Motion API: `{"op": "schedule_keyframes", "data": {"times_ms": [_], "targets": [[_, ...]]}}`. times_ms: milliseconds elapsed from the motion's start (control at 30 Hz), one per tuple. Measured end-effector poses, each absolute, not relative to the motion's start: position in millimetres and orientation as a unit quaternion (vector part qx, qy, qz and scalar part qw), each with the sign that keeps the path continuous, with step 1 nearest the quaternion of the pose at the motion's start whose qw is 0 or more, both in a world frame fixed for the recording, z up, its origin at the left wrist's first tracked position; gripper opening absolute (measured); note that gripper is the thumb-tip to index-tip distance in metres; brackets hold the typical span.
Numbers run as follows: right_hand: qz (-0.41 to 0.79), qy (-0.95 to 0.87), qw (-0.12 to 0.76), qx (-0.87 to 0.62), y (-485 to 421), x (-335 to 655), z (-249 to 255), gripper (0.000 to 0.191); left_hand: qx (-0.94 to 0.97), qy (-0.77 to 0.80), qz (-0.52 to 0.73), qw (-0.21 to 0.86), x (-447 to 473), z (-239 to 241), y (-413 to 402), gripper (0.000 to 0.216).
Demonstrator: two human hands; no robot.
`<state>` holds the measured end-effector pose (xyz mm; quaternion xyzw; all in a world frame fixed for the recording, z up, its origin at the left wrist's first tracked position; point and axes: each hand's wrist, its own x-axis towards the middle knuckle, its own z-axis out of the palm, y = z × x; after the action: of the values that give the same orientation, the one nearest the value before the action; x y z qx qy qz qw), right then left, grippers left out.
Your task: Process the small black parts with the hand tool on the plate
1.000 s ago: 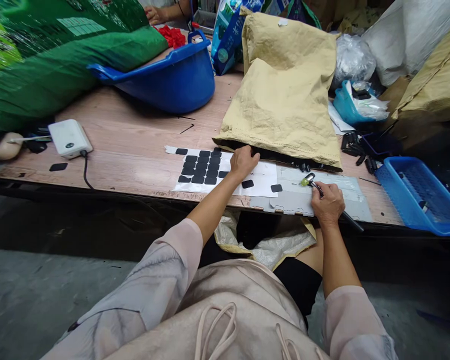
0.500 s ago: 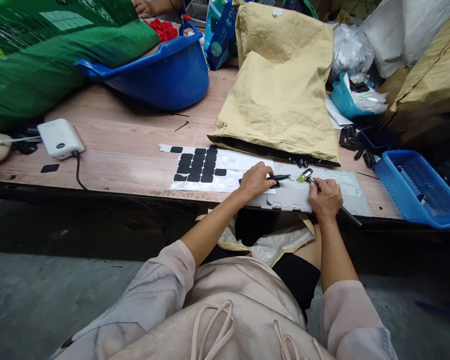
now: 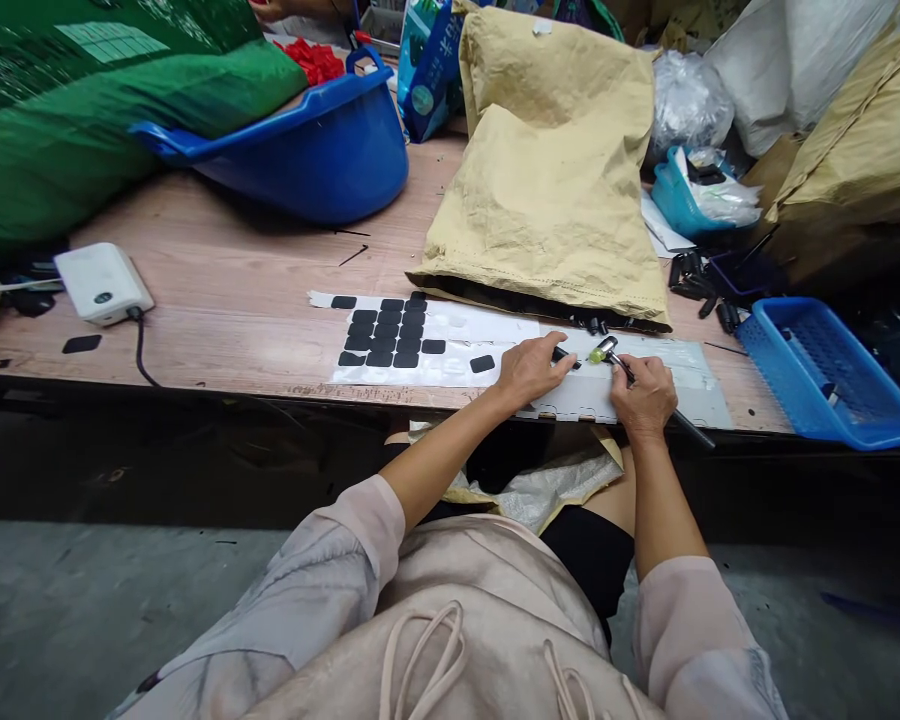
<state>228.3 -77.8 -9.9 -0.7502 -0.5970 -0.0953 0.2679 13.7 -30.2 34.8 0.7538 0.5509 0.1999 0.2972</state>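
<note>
My left hand (image 3: 534,368) is pinched on a small black part (image 3: 568,354), holding it on the grey card (image 3: 690,398) at the table's front edge. Close to its right, my right hand (image 3: 643,394) grips a thin black-handled tool (image 3: 691,431). The tool's metal head with a yellow-green tip (image 3: 600,351) sits right at the end of the black part. A white sheet (image 3: 457,330) with several black square pads (image 3: 390,335) lies to the left of my hands. One loose pad (image 3: 482,364) rests near my left wrist.
A tan paper sack (image 3: 555,180) lies open behind my hands with black parts spilling out. A blue basin (image 3: 322,150), a green sack (image 3: 82,110) and a white box with a cable (image 3: 101,283) are on the left. A blue tray (image 3: 825,375) sits right. Another person's hand (image 3: 270,8) is at the top.
My left hand came back from the mouth of the tan sack with a black part and brought it to the tool's tip. My right hand stayed in place with the tool.
</note>
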Motion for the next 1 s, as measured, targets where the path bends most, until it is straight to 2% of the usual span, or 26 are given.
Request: {"op": "schedule_keyframes", "data": {"times_ms": [133, 300, 467, 533, 700, 900, 1000], "targets": [[-0.085, -0.597, 0.266, -0.752, -78, 228, -8, 0.027, 0.751, 0.575, 0.171, 0.277, 28, 35, -26, 0.036], [-0.085, -0.593, 0.271, -0.754, -78, 227, -8, 0.028, 0.770, 0.575, 0.157, 0.228, 20, 38, -21, 0.019], [-0.088, -0.591, 0.278, -0.752, -77, 228, -10, 0.027, 0.792, 0.519, 0.202, 0.251, 5, 28, -19, 0.047], [-0.088, -0.591, 0.280, -0.751, -77, 228, -10, 0.027, 0.784, 0.516, 0.230, 0.257, 0, 20, -20, 0.042], [-0.085, -0.593, 0.283, -0.749, -78, 230, -12, 0.029, 0.767, 0.530, 0.261, 0.249, -5, 6, -21, 0.014], [-0.060, -0.620, 0.261, -0.737, -76, 239, -7, 0.026, 0.771, 0.514, 0.250, 0.279, -6, 7, -16, 0.015], [-0.045, -0.629, 0.306, -0.713, -79, 231, 2, 0.028, 0.765, 0.522, 0.244, 0.287, -5, 9, -15, 0.017]]}}
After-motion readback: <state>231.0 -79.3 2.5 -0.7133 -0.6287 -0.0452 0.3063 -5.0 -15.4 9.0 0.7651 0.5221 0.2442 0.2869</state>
